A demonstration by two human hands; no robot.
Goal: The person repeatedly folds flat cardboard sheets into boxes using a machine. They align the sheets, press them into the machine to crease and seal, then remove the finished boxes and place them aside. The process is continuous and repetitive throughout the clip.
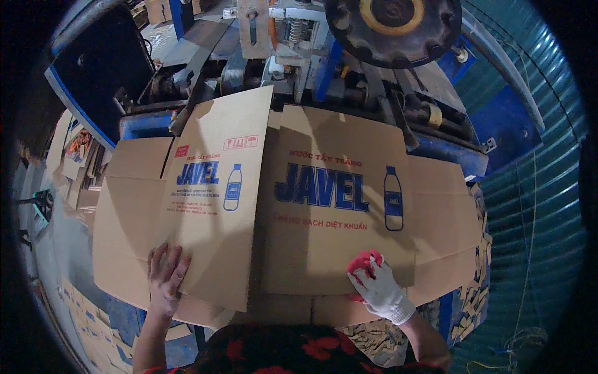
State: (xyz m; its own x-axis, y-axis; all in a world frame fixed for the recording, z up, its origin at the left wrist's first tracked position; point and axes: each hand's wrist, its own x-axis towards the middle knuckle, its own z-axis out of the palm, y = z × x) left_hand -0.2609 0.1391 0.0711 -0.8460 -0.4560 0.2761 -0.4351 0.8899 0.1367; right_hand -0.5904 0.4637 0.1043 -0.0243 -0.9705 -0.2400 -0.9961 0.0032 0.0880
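A printed cardboard box blank [336, 262] lies in front of me, with blue and red lettering and a bottle drawing. Its left printed panel [212, 249] is raised at an angle along the edge beside the middle. My bare left hand [167, 274] rests on the lower left of that panel, fingers spread. On the lower right of the other panel lies my right hand [377, 287], in a white glove with red fingers and thumb. Its fingers are slightly bent against the cardboard, thumb apart. More plain cardboard [442, 218] extends out on both sides underneath.
Beyond the cardboard stands a blue machine with rollers and belts [233, 75], a coil spring [296, 30] and a large dark wheel [393, 31]. A green corrugated wall [529, 206] runs along the right. Cardboard scraps [470, 299] lie low at the right.
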